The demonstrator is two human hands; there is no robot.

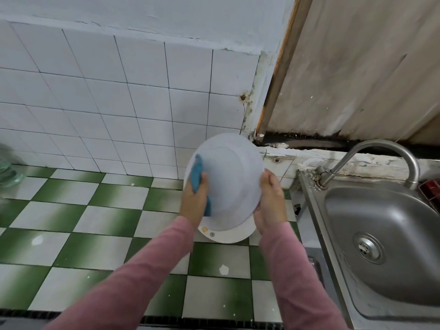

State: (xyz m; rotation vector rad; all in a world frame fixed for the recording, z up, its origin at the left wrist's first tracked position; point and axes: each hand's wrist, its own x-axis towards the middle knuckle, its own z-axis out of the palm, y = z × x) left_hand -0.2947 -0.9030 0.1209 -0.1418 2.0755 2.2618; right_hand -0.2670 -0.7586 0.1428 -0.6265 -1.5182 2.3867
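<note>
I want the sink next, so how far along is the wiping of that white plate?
Looks done: the round white plate shows no dirt on the side facing the camera. In hand: the left hand presses a blue cloth on its left edge while the right hand grips the opposite rim. Left: probably the plate's hidden side, and perhaps the white disc lying beneath on the green-and-white tiled counter.

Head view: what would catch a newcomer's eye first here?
A white dish is held up at the centre, the left hand holding a blue cloth against it, the right hand gripping its rim. Green-and-white checked tiles spread below; a steel sink sits at right.
</note>
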